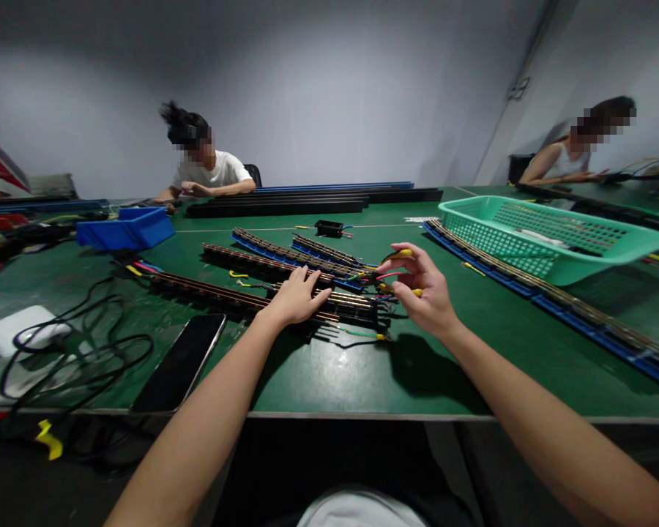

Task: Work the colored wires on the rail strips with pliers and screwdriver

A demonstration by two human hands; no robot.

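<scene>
Several strips with copper-coloured bars lie on the green table in front of me, among them a long black strip (220, 290) and a blue-edged strip (269, 247). My left hand (295, 297) rests on the strips, fingers stretched out and spread. My right hand (429, 298) is closed around pliers with yellow handles (400, 254), whose handles stand apart. The jaws point left, at the strip ends near red and green wires (389, 276). Whether they touch a wire, I cannot tell. A green wire (359, 334) with a yellow end lies nearer to me.
Right of my hands are a long blue-edged strip (532, 291) and a green basket (598, 256). Leftward lie a phone (180, 362), tangled black cables (115, 351), a white adapter (22, 329) and a blue bin (125, 228). Two people (220, 172) (568, 157) sit across the table.
</scene>
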